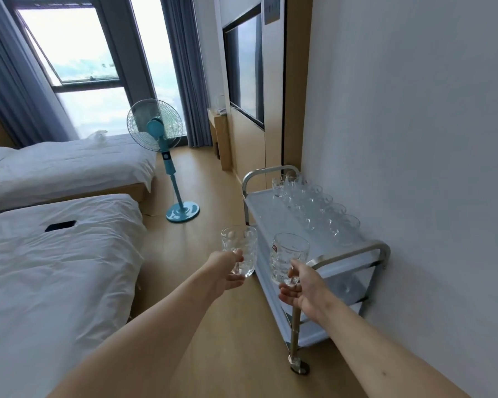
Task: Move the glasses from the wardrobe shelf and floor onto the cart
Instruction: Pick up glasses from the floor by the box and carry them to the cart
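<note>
Two glass mugs are in the air on the way to the cart. The left hand (227, 271) grips one mug (240, 249) by its handle, and the right hand (302, 285) grips the other mug (289, 258), the one with a small red label, the same way. Both mugs are upright and apart from each other, just short of the cart's near rail (354, 252).

This looks like the carrying step, with the setting down not yet done. Beyond the hands, the cart's top tray (270, 216) holds rows of glasses (314, 208) along its wall side, while the side nearer the left hand is bare.

The next move calls for lifting both mugs over the rail and lowering them onto that bare part, keeping clear of the standing glasses so nothing knocks. A fan (161, 156) and two beds (55, 254) lie off to the left.
</note>
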Demonstrator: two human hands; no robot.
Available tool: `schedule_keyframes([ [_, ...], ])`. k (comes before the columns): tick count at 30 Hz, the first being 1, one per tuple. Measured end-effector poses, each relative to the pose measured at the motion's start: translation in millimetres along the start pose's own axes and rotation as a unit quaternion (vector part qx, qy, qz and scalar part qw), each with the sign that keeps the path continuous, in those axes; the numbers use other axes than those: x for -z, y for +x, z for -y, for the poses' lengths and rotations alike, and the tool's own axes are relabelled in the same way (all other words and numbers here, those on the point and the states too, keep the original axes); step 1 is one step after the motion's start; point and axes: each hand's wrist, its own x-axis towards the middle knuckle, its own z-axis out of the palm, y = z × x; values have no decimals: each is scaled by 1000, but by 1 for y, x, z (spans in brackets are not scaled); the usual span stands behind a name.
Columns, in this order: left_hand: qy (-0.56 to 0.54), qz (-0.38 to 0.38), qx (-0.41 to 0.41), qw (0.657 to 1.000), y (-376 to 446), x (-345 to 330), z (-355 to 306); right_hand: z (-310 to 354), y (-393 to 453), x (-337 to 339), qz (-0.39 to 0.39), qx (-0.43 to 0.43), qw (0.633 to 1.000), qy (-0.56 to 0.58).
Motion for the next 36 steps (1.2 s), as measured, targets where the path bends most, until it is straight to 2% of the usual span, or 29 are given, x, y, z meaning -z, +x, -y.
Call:
schedule_keyframes([
  [7, 22, 47, -7, 999, 92, -11, -31, 15, 74, -22, -48, 15, 999, 15],
  [20, 95, 193, 45, 976, 253, -42, -85, 37, 190, -62, -215, -8, 969, 120],
  [27, 126, 230, 65, 963, 306, -82, -81, 35, 224, -48, -277, -48, 946, 163],
  [36, 175, 255, 81, 947, 357, -155, -78, 45, 294, 5, -322, -74, 921, 205],
])
